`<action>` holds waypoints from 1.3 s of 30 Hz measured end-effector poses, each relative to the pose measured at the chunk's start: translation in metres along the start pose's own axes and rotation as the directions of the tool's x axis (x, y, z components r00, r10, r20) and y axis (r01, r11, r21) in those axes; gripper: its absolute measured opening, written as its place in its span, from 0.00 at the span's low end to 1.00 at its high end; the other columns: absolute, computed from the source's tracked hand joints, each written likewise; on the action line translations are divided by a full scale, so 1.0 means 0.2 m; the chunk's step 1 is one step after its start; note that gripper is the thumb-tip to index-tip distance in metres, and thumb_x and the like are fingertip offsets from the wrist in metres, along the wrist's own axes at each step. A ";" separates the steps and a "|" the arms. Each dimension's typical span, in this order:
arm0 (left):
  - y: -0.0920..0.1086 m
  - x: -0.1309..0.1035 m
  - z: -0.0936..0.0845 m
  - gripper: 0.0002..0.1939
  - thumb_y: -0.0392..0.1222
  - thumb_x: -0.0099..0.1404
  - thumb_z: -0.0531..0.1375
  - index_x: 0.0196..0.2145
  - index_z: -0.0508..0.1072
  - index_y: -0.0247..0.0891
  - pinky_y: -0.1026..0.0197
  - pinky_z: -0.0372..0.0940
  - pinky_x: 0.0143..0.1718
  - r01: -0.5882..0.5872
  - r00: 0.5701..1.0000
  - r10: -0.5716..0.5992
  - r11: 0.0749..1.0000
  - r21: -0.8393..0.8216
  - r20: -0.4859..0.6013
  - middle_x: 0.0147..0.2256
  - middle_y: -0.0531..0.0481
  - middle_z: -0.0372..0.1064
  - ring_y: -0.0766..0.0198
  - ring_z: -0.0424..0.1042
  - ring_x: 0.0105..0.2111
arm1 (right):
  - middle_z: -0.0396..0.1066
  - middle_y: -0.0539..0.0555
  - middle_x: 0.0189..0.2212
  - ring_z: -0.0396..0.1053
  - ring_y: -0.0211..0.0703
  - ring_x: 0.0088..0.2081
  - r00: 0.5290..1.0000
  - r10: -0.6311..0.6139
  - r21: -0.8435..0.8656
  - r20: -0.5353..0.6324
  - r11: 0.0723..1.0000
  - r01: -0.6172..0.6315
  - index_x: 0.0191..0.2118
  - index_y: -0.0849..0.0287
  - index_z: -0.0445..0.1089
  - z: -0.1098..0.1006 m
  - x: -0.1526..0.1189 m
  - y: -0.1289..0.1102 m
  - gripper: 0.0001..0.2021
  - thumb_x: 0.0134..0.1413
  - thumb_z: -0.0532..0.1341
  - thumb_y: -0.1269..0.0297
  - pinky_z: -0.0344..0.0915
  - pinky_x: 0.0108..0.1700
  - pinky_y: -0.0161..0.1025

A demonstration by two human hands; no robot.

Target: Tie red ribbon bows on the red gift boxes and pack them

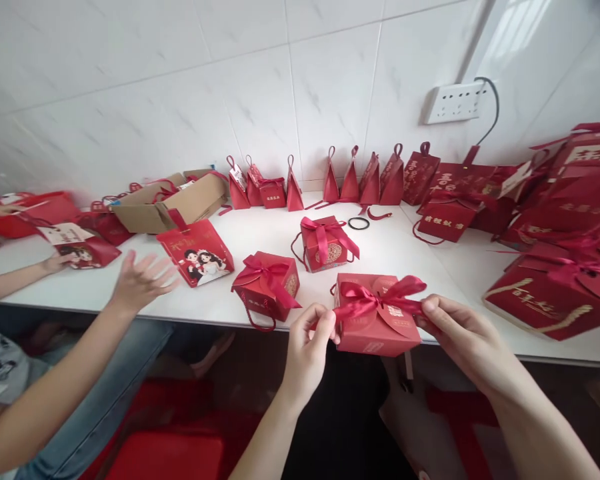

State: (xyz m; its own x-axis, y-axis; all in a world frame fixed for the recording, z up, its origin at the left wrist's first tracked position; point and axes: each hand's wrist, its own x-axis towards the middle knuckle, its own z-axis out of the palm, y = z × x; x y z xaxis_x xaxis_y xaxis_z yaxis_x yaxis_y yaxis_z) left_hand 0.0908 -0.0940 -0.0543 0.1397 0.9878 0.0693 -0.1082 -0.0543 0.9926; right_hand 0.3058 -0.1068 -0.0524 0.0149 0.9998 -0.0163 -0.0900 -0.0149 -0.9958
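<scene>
Right in front of me, a red gift box (pixel 375 337) sits at the table's front edge, its folded top crossed by a shiny red ribbon bow (pixel 363 300). My left hand (pixel 313 347) pinches the ribbon at the box's left side. On the other side, my right hand (pixel 455 337) grips the ribbon's right end between thumb and fingers. The ribbon stretches between both hands, with the bow's knot over the middle of the lid. Just left of my left hand stands a red box with a bow (pixel 267 287); another bow-tied box (pixel 327 243) is behind.
Along the wall stand several red triangular boxes (pixel 350 180). A black ring (pixel 359 223) lies on the white table (pixel 410 267). Stacked red boxes (pixel 555 293) fill the right. At left are a cardboard carton (pixel 180 203), a couple-print box (pixel 197 253) and a co-worker's spread hand (pixel 143 283).
</scene>
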 end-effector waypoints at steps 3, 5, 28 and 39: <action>0.00 0.00 0.00 0.18 0.48 0.64 0.55 0.21 0.58 0.38 0.65 0.60 0.32 -0.036 0.997 0.028 0.993 -0.115 -0.069 0.22 0.56 0.53 0.69 0.60 0.25 | 0.72 0.51 0.28 0.72 0.44 0.34 0.999 0.015 0.085 -0.037 0.996 -0.012 0.25 0.56 0.67 -0.01 0.03 0.00 0.15 0.50 0.62 0.50 0.70 0.40 0.40; 0.01 0.00 0.01 0.17 0.47 0.63 0.56 0.21 0.58 0.38 0.65 0.62 0.33 -0.026 0.995 0.003 0.973 -0.230 -0.102 0.22 0.56 0.53 0.70 0.61 0.25 | 0.72 0.52 0.28 0.73 0.45 0.35 0.997 0.028 0.148 -0.078 0.989 -0.016 0.26 0.55 0.69 0.00 0.06 -0.01 0.13 0.48 0.64 0.50 0.72 0.38 0.39; 0.43 0.10 -0.31 0.13 0.40 0.50 0.60 0.18 0.59 0.36 0.73 0.43 0.02 -0.192 0.840 0.088 0.971 -0.140 -0.536 0.18 0.60 0.55 0.74 0.60 0.10 | 0.64 0.47 0.19 0.68 0.37 0.25 0.898 0.049 0.456 -0.438 0.873 0.174 0.21 0.60 0.66 -0.20 0.15 -0.21 0.11 0.52 0.58 0.68 0.75 0.34 0.44; 0.46 0.21 -0.36 0.12 0.40 0.43 0.62 0.17 0.60 0.36 0.71 0.52 0.05 -0.135 0.863 0.102 0.990 -0.031 -0.495 0.17 0.60 0.55 0.68 0.65 0.13 | 0.65 0.47 0.20 0.71 0.38 0.28 0.894 0.028 0.376 -0.447 0.913 0.159 0.21 0.56 0.65 -0.28 0.16 -0.25 0.10 0.50 0.59 0.62 0.73 0.33 0.37</action>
State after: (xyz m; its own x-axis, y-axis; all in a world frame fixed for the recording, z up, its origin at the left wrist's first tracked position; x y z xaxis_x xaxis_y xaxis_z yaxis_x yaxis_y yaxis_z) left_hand 0.0158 -0.0480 0.0326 -0.3781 0.9190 0.1116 -0.1568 -0.1824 0.9706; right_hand 0.3669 -0.0742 -0.0088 0.4560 0.8861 -0.0826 -0.4539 0.1517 -0.8780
